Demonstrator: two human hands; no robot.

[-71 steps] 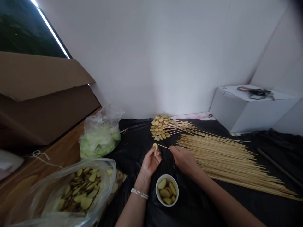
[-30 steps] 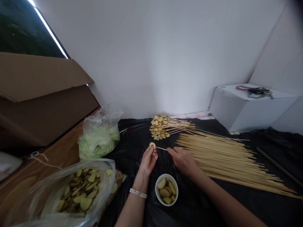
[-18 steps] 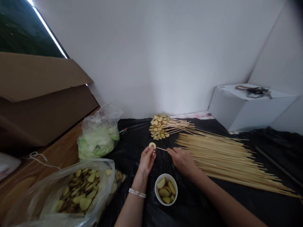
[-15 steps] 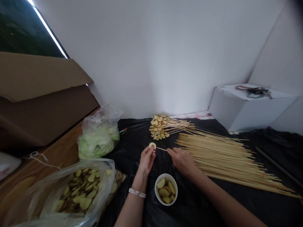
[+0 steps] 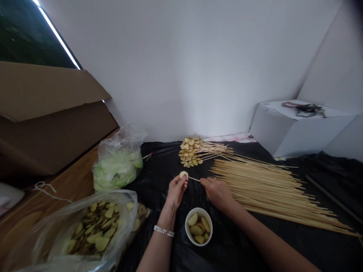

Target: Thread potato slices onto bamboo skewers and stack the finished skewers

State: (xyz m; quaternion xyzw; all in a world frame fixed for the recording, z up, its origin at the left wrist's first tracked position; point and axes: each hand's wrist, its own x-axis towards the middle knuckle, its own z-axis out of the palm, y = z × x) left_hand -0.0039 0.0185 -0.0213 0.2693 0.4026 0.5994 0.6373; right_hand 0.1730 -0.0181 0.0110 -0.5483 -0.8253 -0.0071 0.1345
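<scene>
Between the fingers of my left hand (image 5: 177, 190) is a pale potato slice (image 5: 183, 174). A thin wooden skewer (image 5: 194, 178) meets the slice from the right; how deep it sits in the slice I cannot tell. My right hand (image 5: 217, 192) is closed round the skewer, whose far end is hidden by the hand. Below both hands stands a white cup (image 5: 199, 243) holding several potato slices (image 5: 196, 230). Just beyond my left hand lies a pile of skewered potato slices (image 5: 190, 151), their sticks pointing right. A wide spread of bare skewers (image 5: 272, 189) lies beside my right hand.
An open clear bag (image 5: 130, 196) of potato slices sits at the lower left. Behind it is a bag of pale green vegetable pieces (image 5: 117, 170). A cardboard box (image 5: 53, 124) stands far left, a white box (image 5: 286, 128) at the back right. Black plastic sheeting (image 5: 159, 155) covers the surface.
Hardly anything differs. The potato slice in my left hand has shifted very slightly and turned a little; both hands keep their hold.
</scene>
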